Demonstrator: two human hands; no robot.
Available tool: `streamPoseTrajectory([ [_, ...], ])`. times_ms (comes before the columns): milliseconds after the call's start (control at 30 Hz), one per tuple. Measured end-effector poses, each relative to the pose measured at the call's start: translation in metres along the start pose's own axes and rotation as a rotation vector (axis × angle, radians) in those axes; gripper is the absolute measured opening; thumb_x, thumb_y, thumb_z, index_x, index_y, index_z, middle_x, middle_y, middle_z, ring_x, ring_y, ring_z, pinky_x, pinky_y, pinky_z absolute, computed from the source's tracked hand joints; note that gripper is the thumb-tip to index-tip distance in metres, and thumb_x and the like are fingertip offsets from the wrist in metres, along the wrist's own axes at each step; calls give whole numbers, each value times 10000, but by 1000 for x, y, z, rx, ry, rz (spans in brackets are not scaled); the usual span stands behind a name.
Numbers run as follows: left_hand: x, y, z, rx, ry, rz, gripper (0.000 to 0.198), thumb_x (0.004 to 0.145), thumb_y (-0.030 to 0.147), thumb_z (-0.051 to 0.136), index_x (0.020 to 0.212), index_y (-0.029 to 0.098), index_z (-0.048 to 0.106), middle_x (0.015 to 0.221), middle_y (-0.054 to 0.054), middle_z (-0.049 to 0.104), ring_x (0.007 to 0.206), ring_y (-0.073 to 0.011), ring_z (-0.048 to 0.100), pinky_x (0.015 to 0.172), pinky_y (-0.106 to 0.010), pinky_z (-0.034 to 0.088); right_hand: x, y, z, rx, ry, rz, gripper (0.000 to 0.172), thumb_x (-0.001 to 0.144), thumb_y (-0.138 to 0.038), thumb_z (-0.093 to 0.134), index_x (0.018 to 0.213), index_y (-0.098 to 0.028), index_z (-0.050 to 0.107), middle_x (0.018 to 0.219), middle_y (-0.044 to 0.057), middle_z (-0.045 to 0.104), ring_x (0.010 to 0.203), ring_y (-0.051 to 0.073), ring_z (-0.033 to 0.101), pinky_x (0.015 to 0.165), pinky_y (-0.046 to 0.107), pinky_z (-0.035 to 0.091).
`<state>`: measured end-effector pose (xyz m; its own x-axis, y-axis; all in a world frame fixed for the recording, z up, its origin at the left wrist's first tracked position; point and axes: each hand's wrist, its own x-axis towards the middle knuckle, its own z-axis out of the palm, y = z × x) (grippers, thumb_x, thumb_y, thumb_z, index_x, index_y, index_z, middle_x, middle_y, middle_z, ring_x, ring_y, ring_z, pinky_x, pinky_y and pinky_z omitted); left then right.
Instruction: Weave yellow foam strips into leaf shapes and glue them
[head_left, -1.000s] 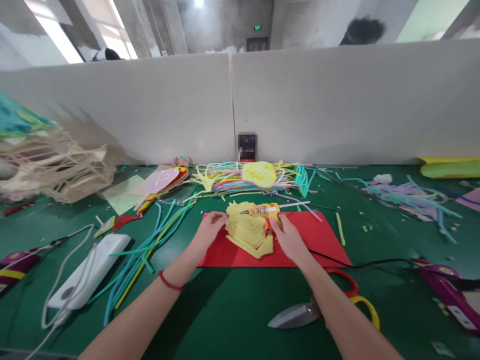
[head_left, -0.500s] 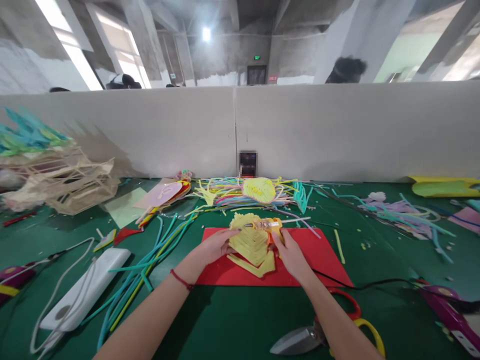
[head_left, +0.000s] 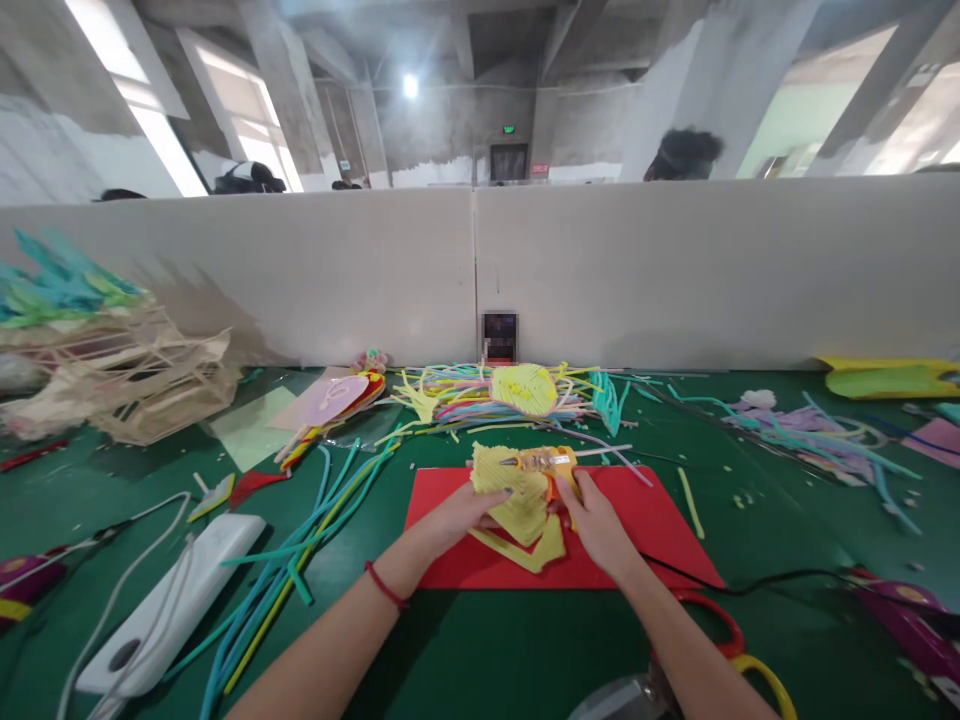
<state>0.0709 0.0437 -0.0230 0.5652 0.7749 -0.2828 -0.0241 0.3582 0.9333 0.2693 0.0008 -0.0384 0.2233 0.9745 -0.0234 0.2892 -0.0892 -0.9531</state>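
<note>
My left hand point(head_left: 466, 512) is closed on the left side of a yellow chevron-patterned piece point(head_left: 521, 510) of fuzzy strips, its thumb lying over the front. The piece is tilted up over a red sheet point(head_left: 645, 530). Around the handle of a yellow-orange hot glue gun point(head_left: 561, 466) my right hand point(head_left: 600, 525) is closed. The gun's nozzle points left, across the upper part of the yellow piece; I cannot tell whether it touches. A glue stick point(head_left: 609, 452) sticks out behind the gun. Below the piece, a yellow V-shaped strip point(head_left: 517, 553) shows against the red sheet.
Scissors point(head_left: 769, 680) lie near my right forearm, where a black cord point(head_left: 750, 582) also runs. On the left are a white power strip point(head_left: 180, 600) and blue-green fuzzy stems point(head_left: 300, 560). More stems point(head_left: 450, 390) lie behind, before a white partition point(head_left: 337, 270).
The view has tilted slightly, so everything sits a little lower. My left thumb now lies further over the front of the yellow piece. The glue gun stays in my right hand.
</note>
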Motion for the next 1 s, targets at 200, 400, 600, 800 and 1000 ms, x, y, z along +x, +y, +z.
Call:
streamPoseTrajectory([
  [200, -2, 7, -5, -52, 118, 2, 387, 716, 364, 716, 1028, 146, 645, 1077, -114, 707, 991, -266, 671, 891, -423, 546, -3, -10, -8, 30, 120, -26, 407, 817, -649, 431, 812, -242, 448, 568, -21, 567, 481, 172, 539, 473, 293, 438],
  [400, 3, 42, -7, -165, 222, 38, 306, 830, 358, 584, 1061, 161, 614, 1213, -122, 642, 1034, -250, 657, 843, -358, 583, -5, -20, -14, 212, 339, -125, 400, 802, -616, 519, 860, -230, 435, 572, -47, 508, 470, 139, 486, 459, 270, 428],
  [600, 7, 59, 13, -427, 410, -26, 190, 905, 255, 493, 1023, 147, 595, 1082, -104, 697, 973, -202, 683, 880, -295, 562, -9, -27, -15, -36, 412, -7, 491, 630, -566, 696, 902, -222, 476, 737, -5, 590, 600, 168, 551, 539, 282, 463],
  [800, -7, 65, 17, -555, 450, -79, 122, 873, 142, 557, 981, 148, 614, 976, -58, 721, 777, -151, 709, 755, -236, 589, -11, -22, -9, -87, 359, -14, 506, 590, -529, 727, 894, -228, 456, 770, 9, 603, 643, 179, 576, 570, 285, 493],
  [1000, -16, 81, 8, -693, 464, -124, 84, 878, 79, 526, 843, 135, 578, 655, -20, 680, 501, -114, 655, 572, -193, 577, -11, -21, -7, -38, 390, -101, 448, 593, -491, 700, 854, -224, 453, 681, -15, 571, 590, 167, 563, 521, 278, 488],
])
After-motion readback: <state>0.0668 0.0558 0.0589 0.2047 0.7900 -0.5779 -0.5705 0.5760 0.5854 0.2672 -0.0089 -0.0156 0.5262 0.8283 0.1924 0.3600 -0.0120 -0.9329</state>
